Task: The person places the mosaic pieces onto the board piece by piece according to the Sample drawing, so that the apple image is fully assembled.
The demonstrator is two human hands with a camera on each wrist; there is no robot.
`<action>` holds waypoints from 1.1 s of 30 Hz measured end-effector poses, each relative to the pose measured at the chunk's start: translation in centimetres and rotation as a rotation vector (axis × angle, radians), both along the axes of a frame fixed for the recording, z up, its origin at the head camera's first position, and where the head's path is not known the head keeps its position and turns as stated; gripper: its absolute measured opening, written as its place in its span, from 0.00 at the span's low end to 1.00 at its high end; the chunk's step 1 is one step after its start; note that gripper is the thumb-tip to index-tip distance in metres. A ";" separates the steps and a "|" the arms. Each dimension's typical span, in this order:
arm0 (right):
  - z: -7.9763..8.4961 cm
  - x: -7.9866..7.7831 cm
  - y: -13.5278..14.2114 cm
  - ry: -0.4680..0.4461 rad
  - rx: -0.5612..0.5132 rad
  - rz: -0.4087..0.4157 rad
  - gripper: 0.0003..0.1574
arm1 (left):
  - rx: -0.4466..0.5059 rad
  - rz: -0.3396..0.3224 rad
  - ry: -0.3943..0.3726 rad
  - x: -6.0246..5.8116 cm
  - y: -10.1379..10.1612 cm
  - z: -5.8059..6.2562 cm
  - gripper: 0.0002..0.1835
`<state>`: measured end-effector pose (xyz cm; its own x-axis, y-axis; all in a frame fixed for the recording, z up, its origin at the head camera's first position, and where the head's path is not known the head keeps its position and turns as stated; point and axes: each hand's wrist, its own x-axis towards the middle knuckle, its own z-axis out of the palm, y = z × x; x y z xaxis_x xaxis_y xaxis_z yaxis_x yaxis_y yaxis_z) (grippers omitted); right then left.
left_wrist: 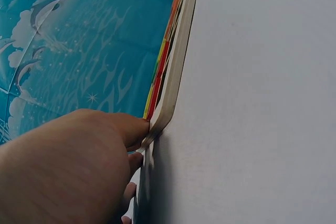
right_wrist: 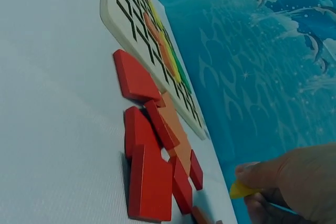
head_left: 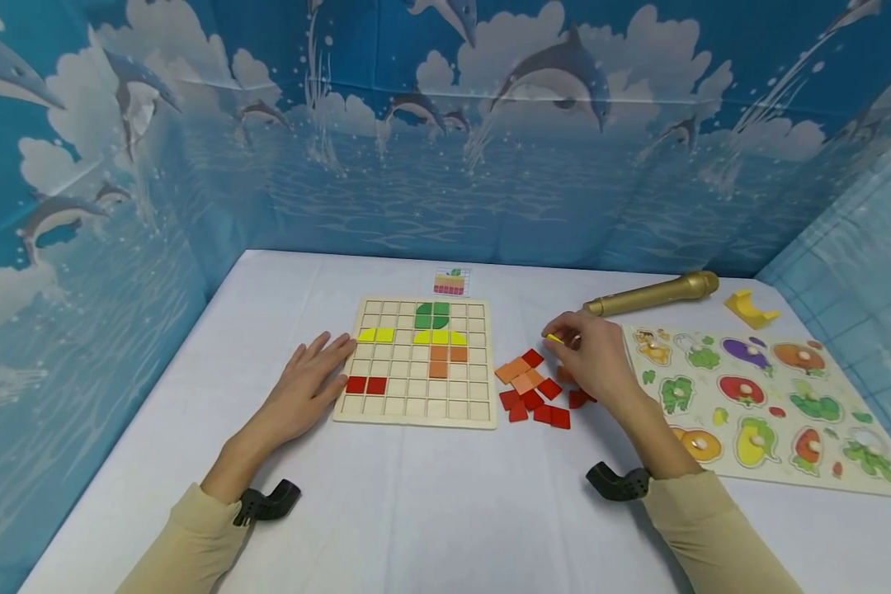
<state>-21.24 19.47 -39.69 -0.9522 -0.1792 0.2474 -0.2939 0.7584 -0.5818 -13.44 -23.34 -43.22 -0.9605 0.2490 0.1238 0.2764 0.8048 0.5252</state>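
Note:
A wooden grid board point(head_left: 401, 404) lies on the white table, with green, yellow, orange and red tiles set in some of its squares. My left hand point(head_left: 304, 388) rests along the board's left edge, fingers spread; in the left wrist view its thumb touches the board's corner. Between thumb and fingertips my right hand point(head_left: 590, 351) pinches a small yellow tile point(right_wrist: 241, 189), raised over the table to the right of the board. Loose red tiles point(right_wrist: 149, 182) and orange tiles point(head_left: 525, 381) lie in a pile between the board and my right hand, a few partly hidden beneath it.
A small picture card point(head_left: 451, 281) lies behind the board. To the right are a vegetable knob puzzle point(head_left: 772, 412), a gold microphone point(head_left: 653, 294) and a yellow curved block point(head_left: 750, 309). Dolphin-printed curtains point(head_left: 445, 190) surround the table.

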 end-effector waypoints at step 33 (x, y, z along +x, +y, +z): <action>0.4 -1.3 -14.0 -0.149 -0.344 0.012 0.04 | 0.005 -0.002 -0.009 0.1 0.0 0.0 0.31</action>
